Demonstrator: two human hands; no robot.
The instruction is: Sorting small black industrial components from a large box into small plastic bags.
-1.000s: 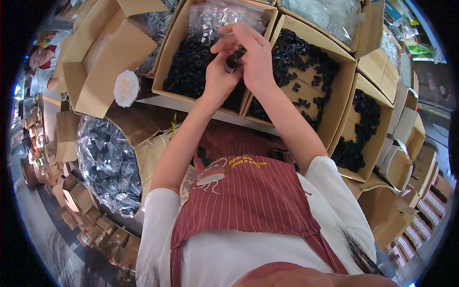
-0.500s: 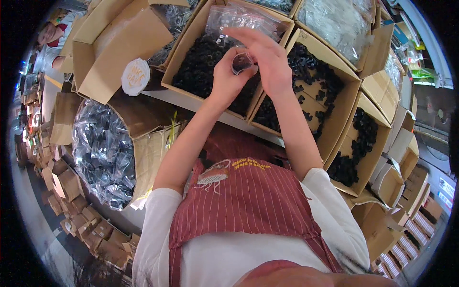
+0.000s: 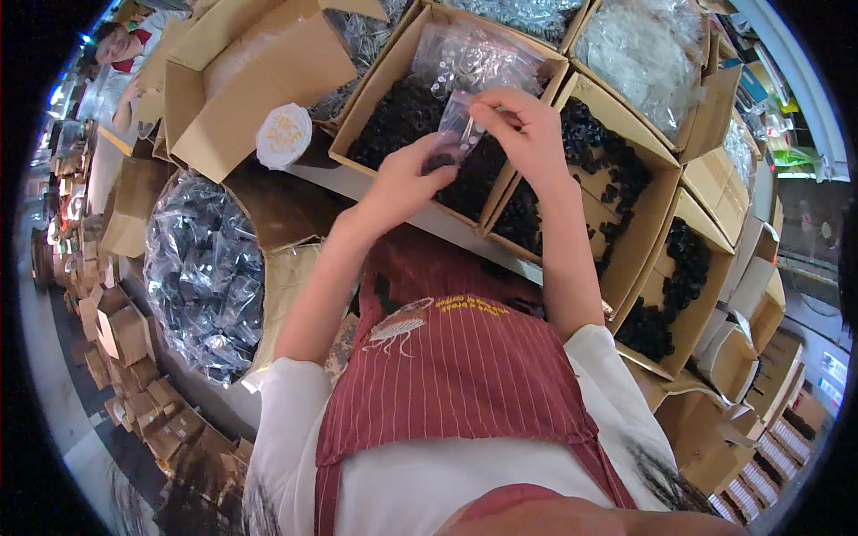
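A small clear plastic bag (image 3: 458, 123) is held between both hands above an open carton (image 3: 382, 76). My left hand (image 3: 400, 188) is closed round the bag's lower end, where something dark shows inside. At the bag's upper side my right hand (image 3: 532, 134) pinches the plastic between thumb and fingers. Small black parts (image 3: 384, 129) fill the carton under my hands. Flat clear bags with small white pieces (image 3: 478, 54) lie at its far end.
Right of it stand two cartons with black parts (image 3: 617, 174) (image 3: 645, 330). Filled clear bags (image 3: 206, 286) fill a large carton at left. A white scalloped disc (image 3: 284, 137) is beside an open carton (image 3: 268, 94). Another person (image 3: 121, 45) is at the far left.
The bag was a rounded open mouth with my right hand flat beside it. Now it is drawn out lengthwise, and my right fingers pinch its upper side. My left hand has moved lower.
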